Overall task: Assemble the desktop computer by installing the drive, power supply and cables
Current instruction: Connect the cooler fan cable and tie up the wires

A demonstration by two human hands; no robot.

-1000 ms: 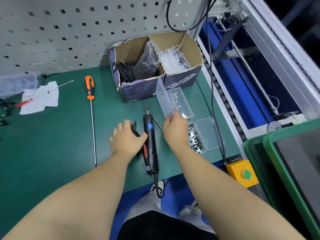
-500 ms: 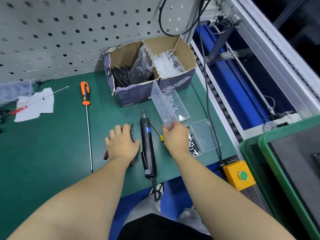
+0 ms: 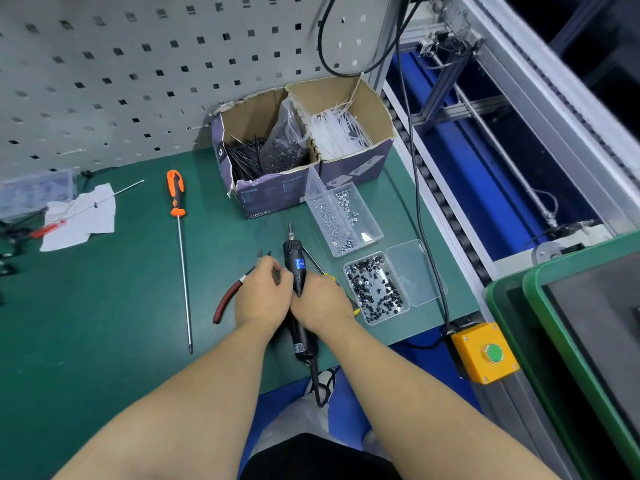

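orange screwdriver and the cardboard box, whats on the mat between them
Head view: nothing lies between the orange screwdriver and the cardboard box, just bare green mat.

Bright even light, soft blur, wide-angle warping.

Your bench wears a green mat (image 3: 104, 323). On it lie a long orange-handled screwdriver (image 3: 180, 237), red-handled pliers (image 3: 227, 299), a black electric screwdriver (image 3: 294, 268), a cardboard box (image 3: 277, 199) of cable ties against the pegboard, two clear screw trays (image 3: 346, 216) (image 3: 377, 289), and a white cloth (image 3: 81, 216) at your left.
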